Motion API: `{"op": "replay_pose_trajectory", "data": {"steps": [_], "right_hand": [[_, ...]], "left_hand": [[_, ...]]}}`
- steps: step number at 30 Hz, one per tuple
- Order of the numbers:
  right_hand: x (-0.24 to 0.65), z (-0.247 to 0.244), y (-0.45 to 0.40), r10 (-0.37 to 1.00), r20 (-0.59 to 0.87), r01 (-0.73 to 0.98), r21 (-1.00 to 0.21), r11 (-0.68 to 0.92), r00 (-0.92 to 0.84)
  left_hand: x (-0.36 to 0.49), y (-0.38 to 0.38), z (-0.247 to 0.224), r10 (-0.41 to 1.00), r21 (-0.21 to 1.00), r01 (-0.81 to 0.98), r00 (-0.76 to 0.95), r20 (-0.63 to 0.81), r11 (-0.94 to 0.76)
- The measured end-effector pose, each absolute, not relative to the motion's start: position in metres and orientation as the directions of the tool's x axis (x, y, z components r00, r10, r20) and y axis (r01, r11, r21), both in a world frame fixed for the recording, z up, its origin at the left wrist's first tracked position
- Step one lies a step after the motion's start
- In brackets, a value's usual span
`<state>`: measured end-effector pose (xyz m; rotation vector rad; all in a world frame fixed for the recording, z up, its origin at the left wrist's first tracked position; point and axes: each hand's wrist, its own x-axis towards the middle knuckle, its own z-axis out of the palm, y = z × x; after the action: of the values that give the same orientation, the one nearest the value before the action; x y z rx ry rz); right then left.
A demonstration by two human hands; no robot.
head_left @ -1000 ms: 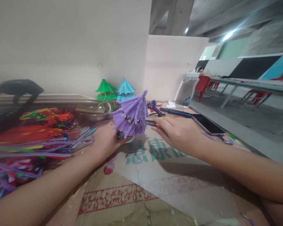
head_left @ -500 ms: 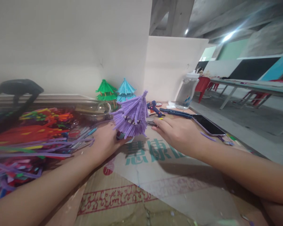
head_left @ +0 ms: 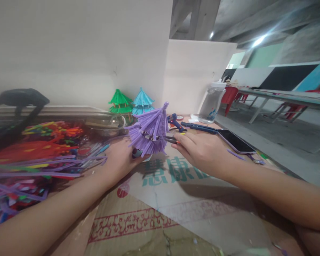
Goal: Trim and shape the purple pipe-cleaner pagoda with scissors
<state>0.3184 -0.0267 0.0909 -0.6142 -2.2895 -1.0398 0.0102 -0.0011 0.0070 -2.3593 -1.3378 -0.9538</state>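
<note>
A purple two-tiered pavilion (head_left: 155,122) of fuzzy pipe cleaners stands tilted above the board, its top leaning right. My left hand (head_left: 121,156) is closed at its lower left side; the skirt of the lower roof hides the fingertips and most of the base. In my right hand (head_left: 200,151) are what look like dark pliers (head_left: 171,139), with orange showing at the grip. Their tip reaches the right side of the pavilion, between the two roofs. Behind stand a green pavilion (head_left: 120,99) and a light blue pavilion (head_left: 142,99) of the same make.
Piles of coloured pipe cleaners (head_left: 50,153) lie at left, near a clear bowl (head_left: 102,126). Beyond my right hand are a glue gun (head_left: 177,123), a dark blue long-handled tool (head_left: 198,128), a phone (head_left: 237,141) and a water bottle (head_left: 213,103). A pale partition (head_left: 77,53) rises behind.
The pavilion has tipped slightly, its peak shifting a little right. The pliers have turned and now show darker against its side. Both hands stay nearly in place.
</note>
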Motion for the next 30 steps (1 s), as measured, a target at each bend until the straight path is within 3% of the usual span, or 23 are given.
{"op": "replay_pose_trajectory", "data": {"steps": [12,17,30], "right_hand": [[0.3194,0.0899,-0.0258,0.149,0.651,0.576,0.512,0.637,-0.744],[0.3204,0.0923,-0.0274,0.208,0.64,0.593,0.474,0.651,-0.74],[0.3196,0.0923,-0.0277,0.197,0.635,0.605,0.526,0.597,-0.747]], "left_hand": [[0.0101,-0.0017,0.0069,0.715,0.097,0.871,0.325,0.619,-0.481],[0.0103,-0.0015,0.0068,0.715,0.094,0.873,0.326,0.618,-0.478],[0.0118,-0.0037,0.01,0.73,0.095,0.879,0.321,0.604,-0.466]]}}
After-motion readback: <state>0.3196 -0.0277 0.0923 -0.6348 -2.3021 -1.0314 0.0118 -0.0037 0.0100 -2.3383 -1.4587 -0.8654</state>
